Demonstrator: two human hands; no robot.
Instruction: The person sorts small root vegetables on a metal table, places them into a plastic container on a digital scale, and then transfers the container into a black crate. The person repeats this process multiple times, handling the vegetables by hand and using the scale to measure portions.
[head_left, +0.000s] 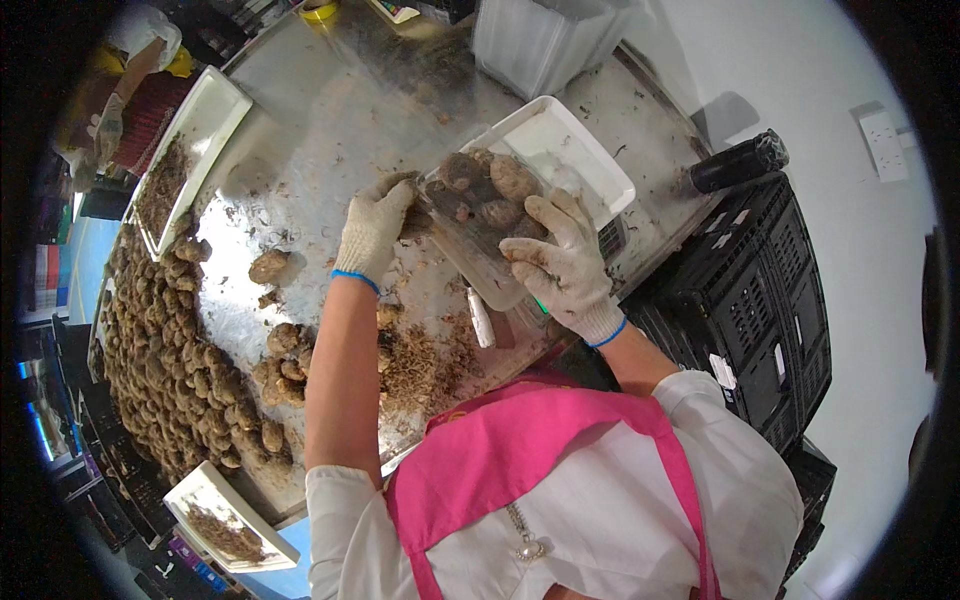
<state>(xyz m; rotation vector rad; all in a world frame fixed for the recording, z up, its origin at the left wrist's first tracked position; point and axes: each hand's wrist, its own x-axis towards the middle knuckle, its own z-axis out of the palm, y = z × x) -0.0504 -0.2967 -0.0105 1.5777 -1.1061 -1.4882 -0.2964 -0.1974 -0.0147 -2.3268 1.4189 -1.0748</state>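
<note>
A clear plastic container (471, 241) holds several brown, taro-like tubers (514, 178). It sits tilted in view against a white plastic tray (609, 166). My left hand (379, 221), in a soiled white knitted glove, is at the container's left side with its fingers bent; whether it grips the rim or a dark tuber there is unclear. Over the container's right side is my right hand (562, 262), gloved too, its fingers spread and thumb apart near the tubers. Below the container, a white cylindrical object (481, 318) lies on the metal table (330, 112).
A large heap of tubers (172, 352) covers the table's left side. Root trimmings (420, 367) lie near my apron. White trays (202, 120) hold debris. Clear containers (544, 45) are stacked at the back. Black crates (750, 300) stand right. Another person's arm (124, 97) shows upper left.
</note>
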